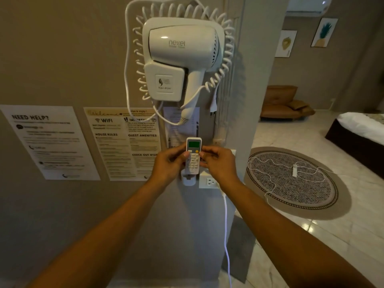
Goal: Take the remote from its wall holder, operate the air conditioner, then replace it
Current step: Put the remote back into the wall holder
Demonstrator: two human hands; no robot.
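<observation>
Here, both hands are pinching the remote: left hand and right hand gripping opposite edges, probably to guide it straight, its bottom end sitting in the wall holder.

Dim, warm indoor light with soft glare on the hair dryer and glossy floor; coiled cord shadowed on the wall; wide-angle bending at edges; small print on posted notices blurred
</observation>
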